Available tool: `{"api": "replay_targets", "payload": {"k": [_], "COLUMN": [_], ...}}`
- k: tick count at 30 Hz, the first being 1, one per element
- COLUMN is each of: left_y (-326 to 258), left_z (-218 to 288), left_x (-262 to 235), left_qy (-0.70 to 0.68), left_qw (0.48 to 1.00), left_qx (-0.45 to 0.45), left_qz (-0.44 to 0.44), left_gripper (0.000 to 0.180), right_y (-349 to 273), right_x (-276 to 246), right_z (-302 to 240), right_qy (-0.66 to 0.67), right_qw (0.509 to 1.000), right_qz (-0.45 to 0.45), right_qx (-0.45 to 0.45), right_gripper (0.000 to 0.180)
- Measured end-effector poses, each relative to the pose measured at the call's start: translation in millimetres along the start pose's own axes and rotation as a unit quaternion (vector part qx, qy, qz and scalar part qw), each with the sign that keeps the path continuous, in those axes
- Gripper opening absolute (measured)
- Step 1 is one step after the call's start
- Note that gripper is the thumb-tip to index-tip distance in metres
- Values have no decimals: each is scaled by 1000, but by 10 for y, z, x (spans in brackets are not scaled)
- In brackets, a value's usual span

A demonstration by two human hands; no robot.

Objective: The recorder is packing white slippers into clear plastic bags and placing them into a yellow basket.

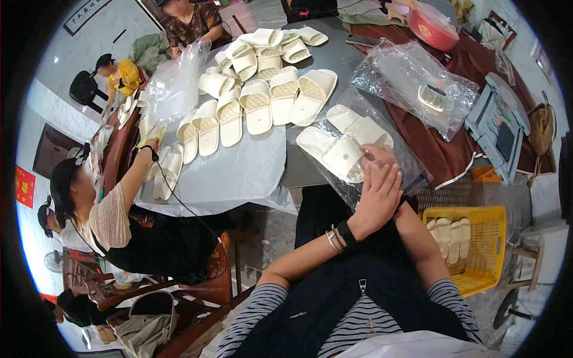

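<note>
A pair of cream slippers [323, 142] lies inside a clear plastic bag [412, 164] at the table edge in front of me. My right hand [378, 156] is at the near end of the pair, its fingers bent against the slippers. The plastic partly veils it. My left hand [382, 190], with a dark band and bracelets at the wrist, lies across my right hand and wrist. Its fingers are stretched out side by side and hold nothing. Beyond the bag, several loose cream slippers [258, 107] stand in rows, with more piled behind.
Clear bags [412, 77] lie at the right on brown cloth [397, 128], beside a blue-grey plastic frame [498, 128]. A yellow basket [494, 262] with slippers stands low right. At left a co-worker's hand [153, 144] is near slippers; others sit farther off.
</note>
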State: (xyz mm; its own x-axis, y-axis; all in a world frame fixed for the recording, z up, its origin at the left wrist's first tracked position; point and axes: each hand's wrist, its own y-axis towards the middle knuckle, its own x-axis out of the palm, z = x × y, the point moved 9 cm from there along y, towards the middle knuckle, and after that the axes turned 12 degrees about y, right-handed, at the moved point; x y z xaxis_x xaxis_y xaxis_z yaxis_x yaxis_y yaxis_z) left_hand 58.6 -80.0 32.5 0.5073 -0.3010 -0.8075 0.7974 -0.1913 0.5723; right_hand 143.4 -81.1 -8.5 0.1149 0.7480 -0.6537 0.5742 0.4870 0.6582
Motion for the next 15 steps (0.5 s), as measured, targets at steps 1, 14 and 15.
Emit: {"api": "replay_targets", "payload": {"k": [1, 14, 15], "left_y": [3, -58, -57], "left_z": [-7, -1, -19], "left_x": [7, -88, -91], "left_qy": [1, -20, -14], "left_qw": [1000, 1000, 1000], "left_qx": [-2, -6, -9], "left_qz": [1, -6, -16], "left_gripper": [48, 47, 47], "right_y": [10, -107, -88], "right_x": [31, 379, 377], "right_z": [-12, 72, 30], "right_qy": [1, 117, 127], "right_qw": [1000, 981, 978], "right_qz": [-1, 1, 1], "right_qx": [-2, 154, 166], "right_gripper": [28, 48, 49]}}
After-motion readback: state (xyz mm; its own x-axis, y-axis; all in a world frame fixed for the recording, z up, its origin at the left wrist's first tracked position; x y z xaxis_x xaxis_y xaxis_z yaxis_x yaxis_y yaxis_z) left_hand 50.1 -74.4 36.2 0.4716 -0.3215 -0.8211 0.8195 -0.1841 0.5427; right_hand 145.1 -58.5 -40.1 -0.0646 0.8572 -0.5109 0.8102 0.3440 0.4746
